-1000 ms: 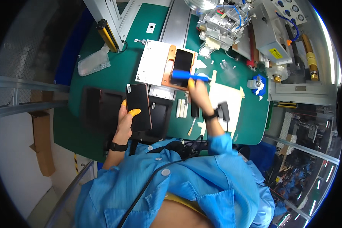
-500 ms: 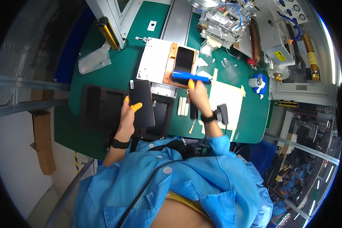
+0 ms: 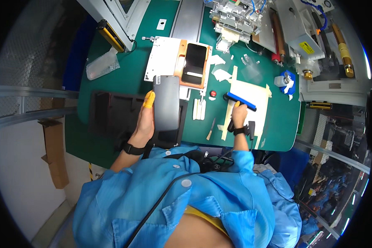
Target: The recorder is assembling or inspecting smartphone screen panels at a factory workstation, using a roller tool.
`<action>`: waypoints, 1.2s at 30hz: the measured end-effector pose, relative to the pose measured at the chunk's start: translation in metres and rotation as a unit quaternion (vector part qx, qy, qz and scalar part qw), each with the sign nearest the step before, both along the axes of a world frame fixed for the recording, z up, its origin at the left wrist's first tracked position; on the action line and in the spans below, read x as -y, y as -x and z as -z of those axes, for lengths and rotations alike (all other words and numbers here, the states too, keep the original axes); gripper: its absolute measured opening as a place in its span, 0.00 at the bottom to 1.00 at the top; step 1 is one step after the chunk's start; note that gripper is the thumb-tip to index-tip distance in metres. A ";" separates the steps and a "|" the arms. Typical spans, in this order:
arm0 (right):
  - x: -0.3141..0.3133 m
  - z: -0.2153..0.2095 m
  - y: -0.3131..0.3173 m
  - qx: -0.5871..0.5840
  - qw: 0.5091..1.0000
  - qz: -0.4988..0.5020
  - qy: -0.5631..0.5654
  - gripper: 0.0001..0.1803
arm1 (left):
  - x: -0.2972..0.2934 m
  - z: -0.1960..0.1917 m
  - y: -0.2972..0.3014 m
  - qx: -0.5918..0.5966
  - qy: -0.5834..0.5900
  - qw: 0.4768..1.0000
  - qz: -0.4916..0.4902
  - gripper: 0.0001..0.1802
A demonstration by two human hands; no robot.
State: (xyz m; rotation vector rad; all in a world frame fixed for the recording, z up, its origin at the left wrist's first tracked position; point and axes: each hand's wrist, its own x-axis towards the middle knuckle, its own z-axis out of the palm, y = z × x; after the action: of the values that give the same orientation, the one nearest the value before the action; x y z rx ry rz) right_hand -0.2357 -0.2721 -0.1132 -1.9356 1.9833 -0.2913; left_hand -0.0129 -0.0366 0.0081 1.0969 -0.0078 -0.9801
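Observation:
A flat dark phone-shaped panel (image 3: 166,105) with a small white label at its top corner is gripped by my left hand (image 3: 145,123), yellow covers on its fingertips. My right hand (image 3: 239,116) closes round the black handle of a blue roller (image 3: 243,102). That roller is over a white sheet (image 3: 257,120) edged with pale tape; whether it touches the sheet I cannot tell. Beyond the panel, a black phone (image 3: 195,58) lies in an orange holder (image 3: 180,66) on a white plate (image 3: 160,58), a bright strip near its lower end.
Black trays (image 3: 124,115) lie to the left, partly beneath my left arm. White sticks (image 3: 199,109), a small knife (image 3: 211,129) and a red round piece (image 3: 213,93) are between my hands. A metal machine (image 3: 235,25) stands at the back; a bottle (image 3: 280,81) sits at right.
My right hand has carried the roller from over the phone in the holder rightward to the white sheet. The left hand has shifted the panel slightly up and right, and its face now looks greyer.

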 end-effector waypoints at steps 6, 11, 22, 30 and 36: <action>0.069 0.041 0.079 0.208 0.962 0.130 -0.118 0.16 | 0.012 -0.021 0.009 -0.031 0.017 0.998 0.060 0.25; -0.047 0.070 0.075 0.081 0.991 0.078 0.076 0.20 | 0.019 -0.027 0.015 -0.035 0.066 0.994 0.077 0.25; 0.076 0.045 0.073 0.173 0.973 0.134 -0.078 0.23 | 0.026 -0.050 0.023 0.005 0.064 0.990 0.125 0.27; -0.015 0.057 0.051 0.178 0.972 0.152 -0.005 0.21 | 0.004 -0.048 0.023 -0.054 0.085 0.990 0.095 0.28; -0.069 0.050 0.036 0.163 0.965 0.191 -0.071 0.30 | -0.040 0.007 -0.004 0.109 -0.120 0.983 0.083 0.21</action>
State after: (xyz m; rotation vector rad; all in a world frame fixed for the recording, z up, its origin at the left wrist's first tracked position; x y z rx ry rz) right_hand -0.2716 -0.2034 -0.1628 -1.3105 2.0701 -0.5139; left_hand -0.0085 0.0036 0.0014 1.4403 -0.1646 -1.0240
